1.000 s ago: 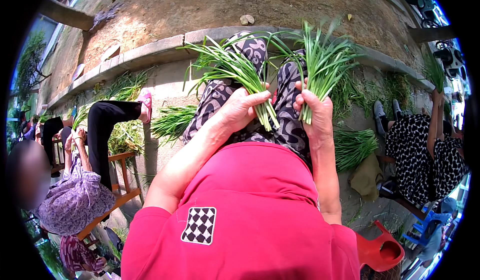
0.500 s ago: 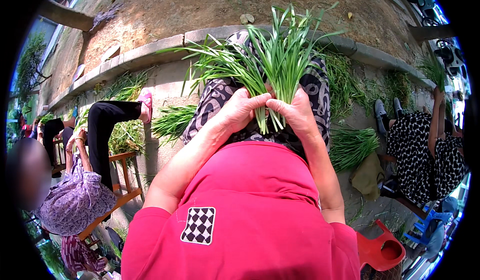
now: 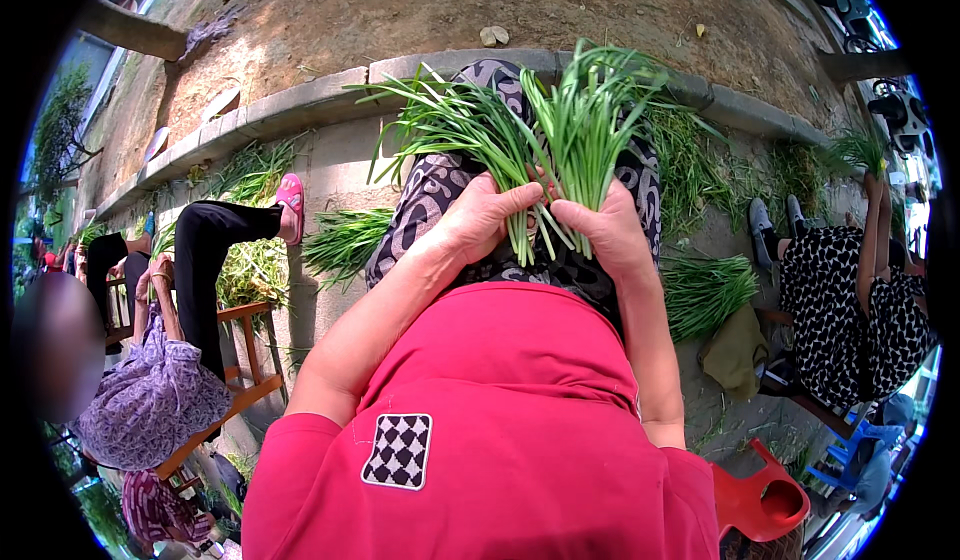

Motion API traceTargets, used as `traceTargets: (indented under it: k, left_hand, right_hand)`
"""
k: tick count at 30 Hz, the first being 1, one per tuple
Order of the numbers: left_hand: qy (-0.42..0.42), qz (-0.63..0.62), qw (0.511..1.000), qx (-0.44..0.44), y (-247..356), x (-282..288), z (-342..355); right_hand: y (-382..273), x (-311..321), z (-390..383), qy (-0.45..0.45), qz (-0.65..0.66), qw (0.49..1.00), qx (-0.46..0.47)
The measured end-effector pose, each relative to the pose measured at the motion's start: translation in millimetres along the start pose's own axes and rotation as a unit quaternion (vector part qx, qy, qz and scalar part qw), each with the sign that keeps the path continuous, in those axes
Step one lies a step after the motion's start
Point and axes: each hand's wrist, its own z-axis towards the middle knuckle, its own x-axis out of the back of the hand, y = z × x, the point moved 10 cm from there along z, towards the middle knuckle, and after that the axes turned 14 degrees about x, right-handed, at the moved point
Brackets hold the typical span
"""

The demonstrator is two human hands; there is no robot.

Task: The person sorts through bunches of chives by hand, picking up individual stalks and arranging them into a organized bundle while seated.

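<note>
Two bunches of garlic chives meet over my lap, their pale cut ends pointing toward me. My left hand point(image 3: 487, 222) is closed round the lower stems of the left bunch point(image 3: 465, 132), whose leaves lean away to the left. Round the stems of the right bunch point(image 3: 585, 130), my right hand point(image 3: 612, 232) is closed with its thumb across the front. This bunch stands fuller, and its leaf tips droop to the right. The stem ends sit close together between my hands, just above my patterned trousers point(image 3: 405, 228). Most of my fingers are hidden behind the stems.
More chives lie in a pile point(image 3: 348, 243) left of my legs and another pile point(image 3: 708, 295) at right. Loose trimmed leaves point(image 3: 685, 165) litter the paving before a stone kerb point(image 3: 315, 100). People sit on both sides; a red plastic chair point(image 3: 755, 500) stands behind right.
My right hand has shifted slightly right and toward me with its bunch, whose tips now sit lower and droop more. The hands are a little farther apart. My left hand has barely moved.
</note>
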Motion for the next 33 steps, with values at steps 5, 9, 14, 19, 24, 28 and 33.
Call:
traceTargets:
  k: [5,9,14,19,24,28,33]
  left_hand:
    - [0.001,-0.021,0.999,-0.029,4,-4,-1]
    - [0.021,-0.009,0.998,-0.052,2,3,4]
    - [0.005,0.005,1.0,-0.022,-2,2,4]
    - [-0.014,-0.007,1.0,0.024,-4,3,0]
    - [0.017,-0.013,0.999,0.026,-2,4,-2]
    - [0.005,-0.028,0.999,0.023,-1,7,0]
    - [0.02,-0.046,0.998,0.026,-2,10,1]
  right_hand:
    - [4,-12,-1,-0.055,-0.054,0.997,-0.007]
    - [1,-19,-1,-0.072,-0.075,0.994,0.029]
    - [1,-12,2,-0.076,-0.162,0.983,0.031]
    - [-5,-7,1,-0.04,-0.115,0.992,-0.029]
    - [-4,25,-3,0.076,-0.018,0.995,-0.056]
    - [-28,69,-4,0.241,0.231,0.938,0.097]
    - [-32,112,-15,0.323,0.4,0.847,0.136]
